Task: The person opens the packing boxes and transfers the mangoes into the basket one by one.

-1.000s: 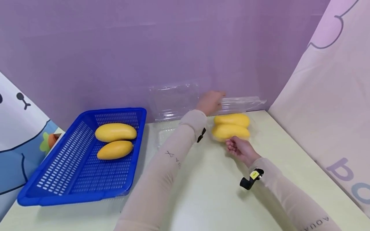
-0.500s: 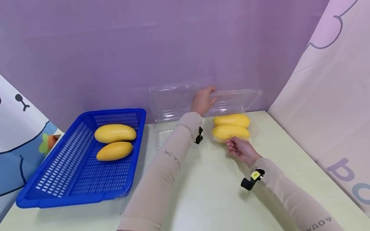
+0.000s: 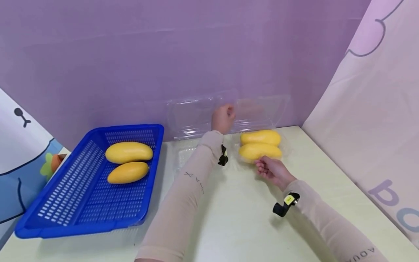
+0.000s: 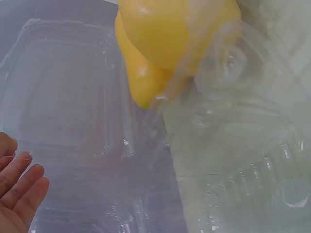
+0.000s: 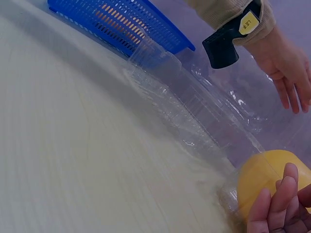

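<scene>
Two yellow mangoes point(image 3: 260, 150) lie side by side in a clear plastic clamshell container point(image 3: 236, 153) at the back right. Its lid point(image 3: 262, 109) stands raised against the purple wall. My right hand point(image 3: 272, 170), fingers curled, holds the container's front rim; the mango point(image 5: 262, 179) shows just behind the fingertips in the right wrist view. Close to the lid's left edge is my left hand point(image 3: 223, 118). In the left wrist view, its loosely bent fingers point(image 4: 30, 191) hold nothing that shows. The left forearm partly hides a second open clamshell container point(image 3: 184, 154).
A blue plastic basket point(image 3: 152, 193) with two more mangoes point(image 3: 128, 153) stands on the left of the pale table point(image 3: 229, 222). The second container's lid point(image 3: 190, 112) leans on the purple wall point(image 3: 196, 54). A printed cloth wall point(image 3: 366, 127) bounds the right side.
My left hand has moved left along the back, and the right container's lid has swung from low and folded to upright. The right hand has stayed at the container's front.
</scene>
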